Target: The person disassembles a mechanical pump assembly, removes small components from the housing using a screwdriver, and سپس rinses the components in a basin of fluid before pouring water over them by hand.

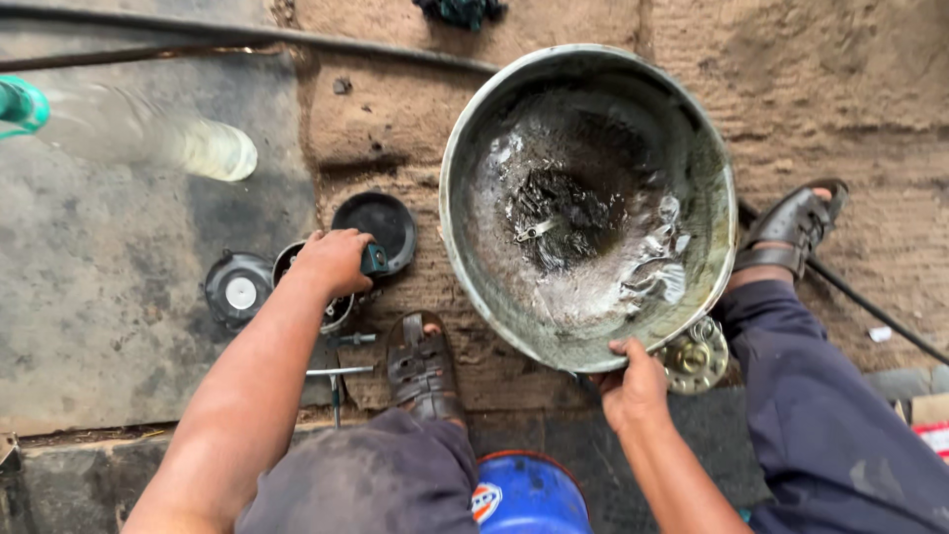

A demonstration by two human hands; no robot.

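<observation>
Metal basin [692,178], center-right of the frame, stands tilted on the ground, wet and grimy inside; likely rigid, slippery, moderately heavy. Right hand [633,381] grips its lower rim, the best hold. Left hand [331,259] clenches a small dark-green part [375,259].

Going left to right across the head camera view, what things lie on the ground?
Clear plastic bottle with green cap → round black disc with white centre → round black lid → large dirty metal basin → black sandal.

Plastic bottle [148,133], blue drum [527,494], brass disc [696,356]
</observation>
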